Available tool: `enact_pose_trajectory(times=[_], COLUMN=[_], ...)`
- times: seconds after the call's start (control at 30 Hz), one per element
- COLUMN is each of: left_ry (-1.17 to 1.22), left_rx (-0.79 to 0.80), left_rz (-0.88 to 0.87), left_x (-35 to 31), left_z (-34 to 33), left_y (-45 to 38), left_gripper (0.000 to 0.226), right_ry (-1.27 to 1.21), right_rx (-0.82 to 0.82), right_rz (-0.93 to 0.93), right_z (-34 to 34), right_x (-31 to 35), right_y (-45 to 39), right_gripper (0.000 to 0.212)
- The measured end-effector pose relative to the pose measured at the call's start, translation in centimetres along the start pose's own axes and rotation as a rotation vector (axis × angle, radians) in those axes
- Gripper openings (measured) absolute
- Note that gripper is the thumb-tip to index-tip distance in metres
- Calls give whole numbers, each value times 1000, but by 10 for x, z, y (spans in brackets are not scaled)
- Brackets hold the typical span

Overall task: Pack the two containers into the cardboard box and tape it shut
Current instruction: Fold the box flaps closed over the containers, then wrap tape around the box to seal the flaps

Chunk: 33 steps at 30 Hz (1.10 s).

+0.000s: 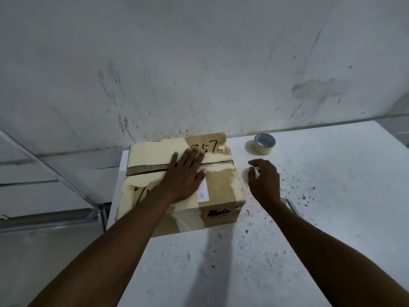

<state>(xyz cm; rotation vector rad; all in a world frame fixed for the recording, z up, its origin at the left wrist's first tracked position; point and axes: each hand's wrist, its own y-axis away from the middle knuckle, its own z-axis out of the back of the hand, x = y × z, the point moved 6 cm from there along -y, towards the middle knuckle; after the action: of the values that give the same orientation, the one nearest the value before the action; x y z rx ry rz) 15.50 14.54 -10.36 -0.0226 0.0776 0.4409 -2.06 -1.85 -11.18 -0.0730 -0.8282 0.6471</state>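
A worn cardboard box (221,185) with its top flaps folded down sits at the table's far left, handwriting on its lid. My left hand (184,173) lies flat on the flaps, fingers spread across the seam. My right hand (264,180) hovers over the table just right of the box, fingers curled and apart, holding nothing. A roll of clear tape (262,144) stands on the table beyond my right hand, near the wall. The two containers are not visible.
The white, speckled table (321,196) runs along a stained white wall (199,63). Its left edge is just beside the box, with a metal frame (66,185) and floor below. Bare tabletop lies in front and to the right.
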Motion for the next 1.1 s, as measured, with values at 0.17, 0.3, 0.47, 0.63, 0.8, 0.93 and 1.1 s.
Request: enact_pose_trajectory(times=[0.17, 0.3, 0.47, 0.63, 0.8, 0.93, 1.1], left_ry=[20, 45, 50, 50, 192, 601, 1180], left_rx=[-8, -14, -32, -38, -46, -101, -257], left_rz=[5, 20, 30, 24, 33, 153, 378], left_x=[-14, -25, -24, -24, -20, -14, 9], left_z=[1, 0, 0, 2, 5, 23, 66], left_y=[-16, -24, -23, -23, -25, -30, -33], left_gripper=[81, 72, 70, 73, 71, 57, 27], right_ry=[404, 546, 570, 582, 579, 636, 684], right_rx=[323, 388, 375, 300, 125, -10, -67], right_rz=[-36, -55, -113, -18, 312, 640, 987], right_z=[-20, -29, -33, -24, 8, 30, 30], right_x=[-47, -64, -74, -64, -3, 61, 120], right_y=[-11, -21, -27, -28, -45, -53, -41], right_gripper=[33, 42, 30, 25, 16, 21, 34])
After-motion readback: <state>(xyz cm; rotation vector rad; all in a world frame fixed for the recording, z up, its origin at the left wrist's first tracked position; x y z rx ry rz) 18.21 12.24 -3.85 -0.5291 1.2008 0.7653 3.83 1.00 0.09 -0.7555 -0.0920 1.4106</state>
